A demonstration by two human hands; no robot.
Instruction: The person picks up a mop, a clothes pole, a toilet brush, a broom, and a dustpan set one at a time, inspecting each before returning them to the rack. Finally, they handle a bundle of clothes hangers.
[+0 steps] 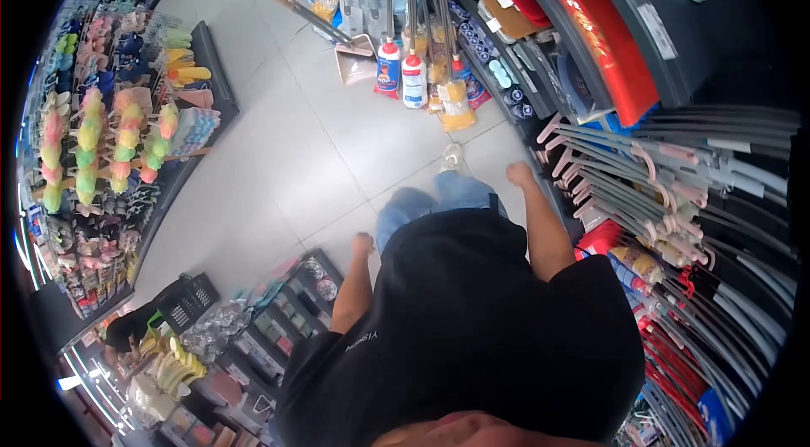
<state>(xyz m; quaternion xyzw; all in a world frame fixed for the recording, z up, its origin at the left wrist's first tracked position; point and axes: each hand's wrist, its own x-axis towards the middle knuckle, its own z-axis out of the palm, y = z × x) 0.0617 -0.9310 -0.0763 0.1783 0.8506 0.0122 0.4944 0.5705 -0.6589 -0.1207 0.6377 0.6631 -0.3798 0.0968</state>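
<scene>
My left hand (363, 244) hangs out in front of my body on the left, over the tiled floor, with its fingers curled closed. Nothing shows in it. On the other side, my right hand (520, 174) is also curled closed, and no object shows in it. It is nearest to the dark shelf base (553, 202) on the right and the pink-handled poles (582, 151), apart from both. One light shoe (451, 158) and my blue jeans (409, 209) show between the hands.
Mops (413, 80) with wrapped heads and a dustpan (355, 59) stand ahead on the floor. A left rack (211, 75) holds colourful small goods. Black baskets (187, 302) and a low display (283, 320) are at the lower left. Grey tiles (278, 151) run between the shelves.
</scene>
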